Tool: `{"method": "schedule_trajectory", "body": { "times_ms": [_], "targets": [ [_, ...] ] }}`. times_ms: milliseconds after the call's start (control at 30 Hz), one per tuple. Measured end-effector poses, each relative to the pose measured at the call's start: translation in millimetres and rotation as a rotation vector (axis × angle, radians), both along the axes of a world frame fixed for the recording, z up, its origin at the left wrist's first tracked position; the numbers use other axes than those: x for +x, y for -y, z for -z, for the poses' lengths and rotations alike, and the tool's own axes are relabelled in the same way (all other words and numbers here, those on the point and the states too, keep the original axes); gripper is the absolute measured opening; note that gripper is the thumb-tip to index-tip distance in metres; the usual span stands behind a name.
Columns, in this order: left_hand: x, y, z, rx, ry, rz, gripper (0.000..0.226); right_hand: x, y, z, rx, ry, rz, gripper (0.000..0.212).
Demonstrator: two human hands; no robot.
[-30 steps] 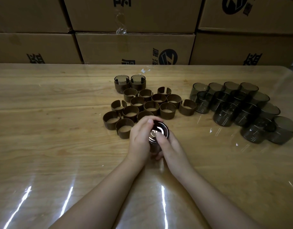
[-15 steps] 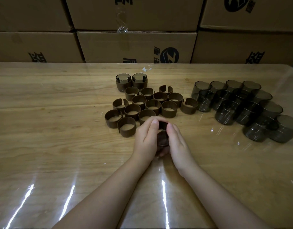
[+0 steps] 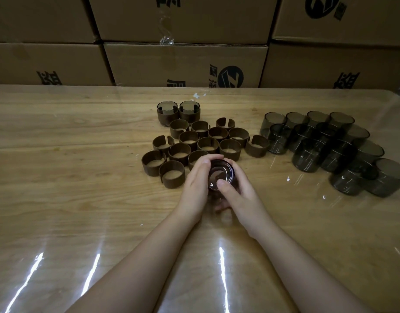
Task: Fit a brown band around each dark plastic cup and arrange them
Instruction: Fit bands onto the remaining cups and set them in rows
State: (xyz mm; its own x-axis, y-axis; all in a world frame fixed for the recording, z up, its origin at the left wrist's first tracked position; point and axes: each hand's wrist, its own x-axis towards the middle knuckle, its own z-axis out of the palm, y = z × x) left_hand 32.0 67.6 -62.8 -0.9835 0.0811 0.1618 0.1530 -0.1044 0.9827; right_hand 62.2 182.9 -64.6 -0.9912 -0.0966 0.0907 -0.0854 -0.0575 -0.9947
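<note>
Both hands meet at the centre of the frame around one small dark translucent plastic cup. The left hand curls its fingers over the cup's far and left side. The right hand wraps the right side, its thumb lying on the near edge of the cup's round, glossy end, which faces the camera. Fingers hide the cup's wall, so whether a band sits on it cannot be told.

Just beyond the hands is a cluster of loose brown bands. They are short, matte, split rings, each with an open slit, set close together with bare wood showing inside them. At the far side of the cluster, upper centre, two banded cups stand side by side, smoky plastic rising above brown collars.

At the right of the frame, smoky translucent cups without bands, smooth-walled cylinders, are packed in touching rows that reach close to the worktop's right edge.

The worktop is pale wood with clear grain under a clear glossy sheet that throws white streaks of glare near the bottom. Broad open surface lies at the left and along the bottom beside the forearms. Stacked brown cardboard boxes with black print line the worktop's far edge across the top of the frame.
</note>
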Motion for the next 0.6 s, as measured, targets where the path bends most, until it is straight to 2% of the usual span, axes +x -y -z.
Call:
{"method": "schedule_trajectory", "body": {
  "times_ms": [133,333,433,533,600],
  "targets": [
    [-0.6,4.7,0.3,0.063,0.099,0.097,0.036,-1.1,-9.6,-1.7,0.207,-0.1,-0.002,0.055],
    [0.2,3.5,-1.5,-0.006,-0.012,0.166,0.03,-3.9,-31.0,-4.7,0.713,-0.26,0.007,0.088],
    [0.5,3.5,-0.9,0.047,0.019,0.171,0.042,-2.3,-30.0,-6.7,0.843,-0.387,0.021,0.094],
    [-0.4,4.3,-0.2,0.12,0.153,0.231,0.061,-3.5,-35.4,-5.0,0.992,-0.665,0.123,0.091],
    [0.0,2.3,-0.9,0.176,0.198,0.299,0.053,-4.9,-41.8,-5.0,0.968,-0.693,0.18,0.09]
  ]
}}
